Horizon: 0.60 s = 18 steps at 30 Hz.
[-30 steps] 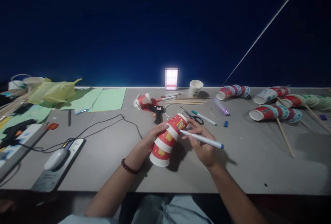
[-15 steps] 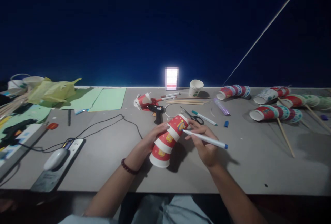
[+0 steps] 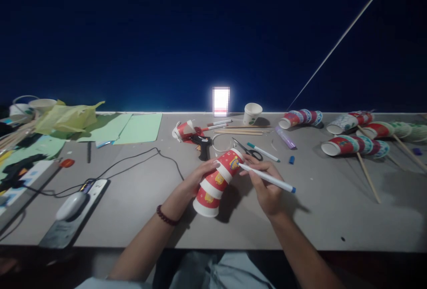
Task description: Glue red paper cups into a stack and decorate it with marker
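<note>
My left hand (image 3: 199,174) is closed round the side of a curved stack of red and white paper cups (image 3: 213,190), which tilts up to the right. Yellow figures decorate the red bands, and the uppermost figure has blue on it. Between the fingers of my right hand (image 3: 267,186) is a white marker (image 3: 267,176) with a blue end. Its tip meets or nearly meets the top cup beside the blue-marked figure. A loose blue cap (image 3: 292,160) lies on the table to the right.
Behind the cups lie a black glue gun (image 3: 203,144), scissors (image 3: 251,151), a teal-capped marker (image 3: 263,152) and wooden sticks (image 3: 238,132). A paper cup (image 3: 252,114) stands at the back. Several joined-cup pieces (image 3: 355,145) lie right; a power strip (image 3: 75,213) and cable lie left.
The marker and my right hand have shifted slightly to the right and up along the top cup. The cup stack and my left hand stay almost in place.
</note>
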Tool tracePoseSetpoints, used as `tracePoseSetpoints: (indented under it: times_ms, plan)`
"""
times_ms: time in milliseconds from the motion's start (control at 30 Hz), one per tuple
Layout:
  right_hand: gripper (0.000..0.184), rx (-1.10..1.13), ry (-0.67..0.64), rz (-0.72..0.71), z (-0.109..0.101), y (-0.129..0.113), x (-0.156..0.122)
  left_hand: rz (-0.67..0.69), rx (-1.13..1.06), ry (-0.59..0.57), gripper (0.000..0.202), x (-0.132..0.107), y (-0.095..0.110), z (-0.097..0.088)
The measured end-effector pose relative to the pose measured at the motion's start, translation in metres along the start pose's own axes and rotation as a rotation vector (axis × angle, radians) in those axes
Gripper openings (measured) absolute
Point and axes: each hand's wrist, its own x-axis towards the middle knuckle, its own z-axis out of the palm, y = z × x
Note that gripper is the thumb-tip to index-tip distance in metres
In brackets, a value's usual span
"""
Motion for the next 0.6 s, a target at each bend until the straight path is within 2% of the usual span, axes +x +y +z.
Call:
tracePoseSetpoints:
  times_ms: [267, 600]
  plan:
    - [0.006, -0.106, -0.119, -0.015, -0.0009, -0.0007, 0.0001, -0.001, -0.03, 0.014, 0.043, 0.0025, -0.0024, -0.0022]
    - [0.007, -0.107, -0.135, -0.02, -0.0036, 0.0006, 0.001, -0.003, -0.025, 0.023, 0.042, 0.0007, -0.0004, 0.0012]
